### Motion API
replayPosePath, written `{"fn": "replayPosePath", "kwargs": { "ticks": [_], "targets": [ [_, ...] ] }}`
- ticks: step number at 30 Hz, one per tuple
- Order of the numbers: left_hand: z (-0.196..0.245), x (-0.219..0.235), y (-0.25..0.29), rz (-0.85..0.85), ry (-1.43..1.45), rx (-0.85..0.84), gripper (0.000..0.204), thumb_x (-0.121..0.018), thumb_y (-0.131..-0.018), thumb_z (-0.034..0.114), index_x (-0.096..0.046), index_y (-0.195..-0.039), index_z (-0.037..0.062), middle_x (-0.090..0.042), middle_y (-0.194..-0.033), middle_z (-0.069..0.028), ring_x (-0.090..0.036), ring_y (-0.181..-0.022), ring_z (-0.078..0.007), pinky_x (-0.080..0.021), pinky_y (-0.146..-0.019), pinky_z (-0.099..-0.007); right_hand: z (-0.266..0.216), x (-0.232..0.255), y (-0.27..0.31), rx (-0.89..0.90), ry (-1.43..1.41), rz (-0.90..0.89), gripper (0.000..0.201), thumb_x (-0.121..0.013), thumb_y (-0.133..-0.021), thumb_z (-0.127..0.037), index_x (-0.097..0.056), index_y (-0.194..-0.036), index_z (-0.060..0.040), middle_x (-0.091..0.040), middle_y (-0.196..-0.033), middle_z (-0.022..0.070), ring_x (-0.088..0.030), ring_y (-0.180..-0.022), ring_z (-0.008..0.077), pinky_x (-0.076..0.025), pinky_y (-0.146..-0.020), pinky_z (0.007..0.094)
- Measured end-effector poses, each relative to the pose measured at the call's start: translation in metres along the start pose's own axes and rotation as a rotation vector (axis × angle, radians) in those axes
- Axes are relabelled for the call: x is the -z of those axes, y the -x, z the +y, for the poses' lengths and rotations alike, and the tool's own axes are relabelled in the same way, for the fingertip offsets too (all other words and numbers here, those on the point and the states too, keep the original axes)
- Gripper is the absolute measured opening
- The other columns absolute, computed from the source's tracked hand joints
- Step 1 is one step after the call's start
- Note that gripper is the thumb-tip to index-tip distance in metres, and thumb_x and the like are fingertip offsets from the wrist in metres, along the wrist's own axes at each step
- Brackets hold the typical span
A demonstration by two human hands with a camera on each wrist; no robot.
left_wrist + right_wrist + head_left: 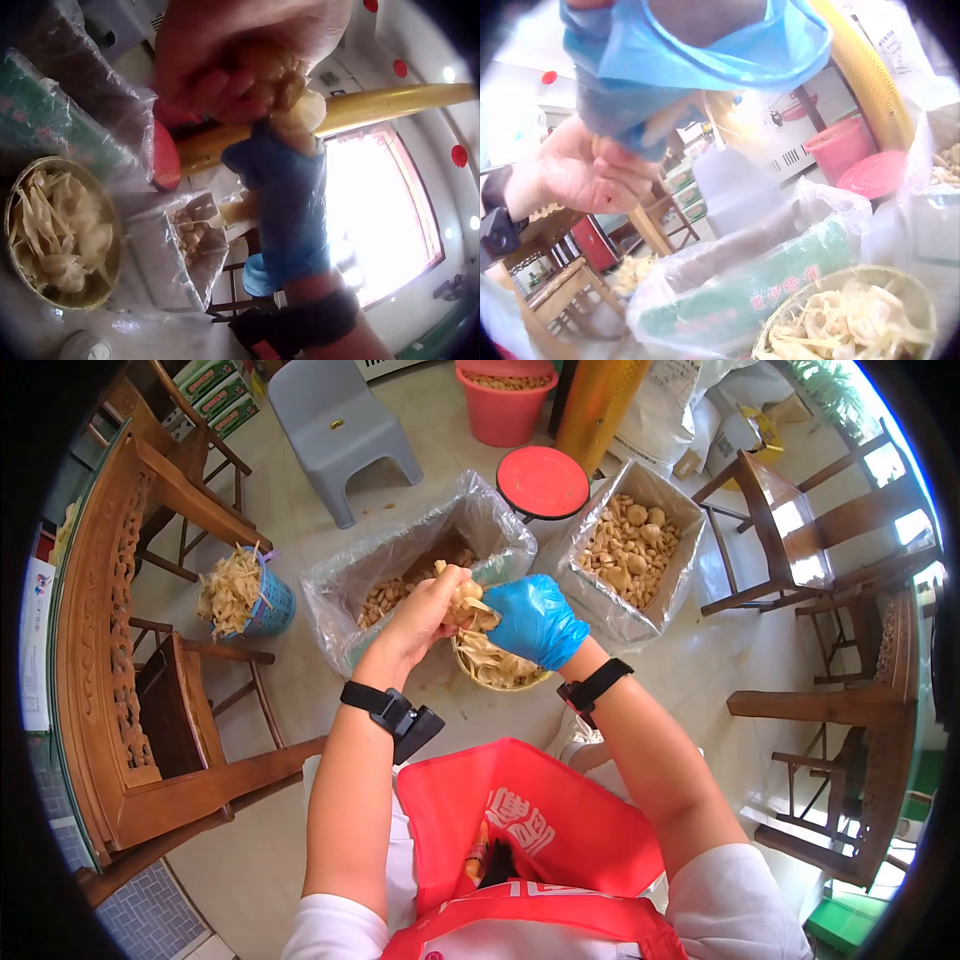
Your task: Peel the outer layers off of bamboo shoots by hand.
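Note:
My bare left hand (432, 612) grips a garlic bulb (466, 606), its stem end poking up past the fingers. On my right hand (535, 622) is a thin blue plastic glove; its fingers meet the bulb and pinch its papery skin (306, 112). The gloved fingertips are partly hidden behind the bulb in the left wrist view. Right below both hands stands a round basket (492, 684) heaped with dry garlic skins (500, 660). Behind the hands, a plastic-lined box (340, 585) holds loose garlic.
Another lined box (672, 585) with garlic bulbs and cloves stands at right. Near it are a red round stool (543, 482), a pink bucket (505, 410) and a grey plastic chair (335, 430). A blue basket of skins (268, 600) sits left, by wooden furniture (150, 660).

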State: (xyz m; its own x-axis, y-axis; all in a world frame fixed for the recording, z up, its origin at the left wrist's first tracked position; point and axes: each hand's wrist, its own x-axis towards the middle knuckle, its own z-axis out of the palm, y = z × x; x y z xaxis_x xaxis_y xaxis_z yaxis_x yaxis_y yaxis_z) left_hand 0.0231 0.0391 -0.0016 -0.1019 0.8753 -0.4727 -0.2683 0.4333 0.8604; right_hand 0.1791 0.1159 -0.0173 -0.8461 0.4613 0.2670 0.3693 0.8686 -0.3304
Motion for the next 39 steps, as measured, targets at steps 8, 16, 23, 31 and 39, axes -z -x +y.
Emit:
{"fn": "replayPosePath", "kwargs": {
  "ticks": [8,16,23,31,39],
  "targets": [
    [-0.006,0.018,-0.004,0.078,0.100,-0.032,0.035,-0.049,-0.087,0.045,-0.056,-0.082,0.0112,-0.055,-0.071,0.0005,-0.049,-0.059,-0.0068,-0.037,-0.053,-0.0205,0.007,0.003,0.003,-0.201,-0.093,-0.069,0.021,-0.060,-0.073,-0.027,-0.065,-0.070,-0.0068,-0.062,-0.067,0.0165,-0.061,-0.064,0.0356,-0.050,-0.060,0.0433],
    [0.008,0.011,0.008,0.275,-0.084,-0.248,0.041,-0.049,-0.088,0.048,-0.057,-0.085,0.0079,-0.055,-0.071,-0.0001,-0.050,-0.062,-0.0065,-0.036,-0.054,-0.0210,0.023,-0.011,0.007,-0.516,-0.324,-0.120,0.041,-0.058,-0.084,-0.035,-0.058,-0.107,-0.0010,-0.061,-0.104,0.0225,-0.057,-0.098,0.0377,-0.046,-0.085,0.0432],
    [-0.006,-0.001,0.000,0.283,-0.187,-0.376,0.037,-0.054,-0.090,0.038,-0.056,-0.088,0.0012,-0.058,-0.079,-0.0027,-0.053,-0.072,-0.0101,-0.043,-0.066,-0.0265,0.003,-0.003,-0.010,-0.497,-0.915,0.020,0.056,-0.040,-0.093,-0.049,-0.058,-0.100,0.0033,-0.061,-0.096,0.0257,-0.057,-0.092,0.0401,-0.044,-0.080,0.0410],
    [-0.022,-0.019,-0.009,0.371,-0.056,-0.465,0.039,-0.053,-0.091,0.039,-0.051,-0.079,0.0020,-0.053,-0.068,-0.0029,-0.050,-0.064,-0.0105,-0.040,-0.058,-0.0276,-0.032,-0.007,-0.010,-0.401,-0.858,0.144,0.052,-0.043,-0.094,-0.045,-0.060,-0.083,0.0029,-0.057,-0.067,0.0153,-0.049,-0.059,0.0265,-0.043,-0.061,0.0366],
    [-0.019,-0.028,-0.005,0.656,-0.597,-0.907,0.030,-0.062,-0.084,0.029,-0.053,-0.091,0.0016,-0.058,-0.080,-0.0131,-0.056,-0.073,-0.0276,-0.044,-0.069,-0.0365,-0.040,-0.028,-0.017,-0.950,-1.660,0.192,0.038,-0.047,-0.094,-0.040,-0.064,-0.105,-0.0081,-0.060,-0.082,-0.0013,-0.053,-0.069,0.0087,-0.043,-0.062,0.0225]
  ]
}}
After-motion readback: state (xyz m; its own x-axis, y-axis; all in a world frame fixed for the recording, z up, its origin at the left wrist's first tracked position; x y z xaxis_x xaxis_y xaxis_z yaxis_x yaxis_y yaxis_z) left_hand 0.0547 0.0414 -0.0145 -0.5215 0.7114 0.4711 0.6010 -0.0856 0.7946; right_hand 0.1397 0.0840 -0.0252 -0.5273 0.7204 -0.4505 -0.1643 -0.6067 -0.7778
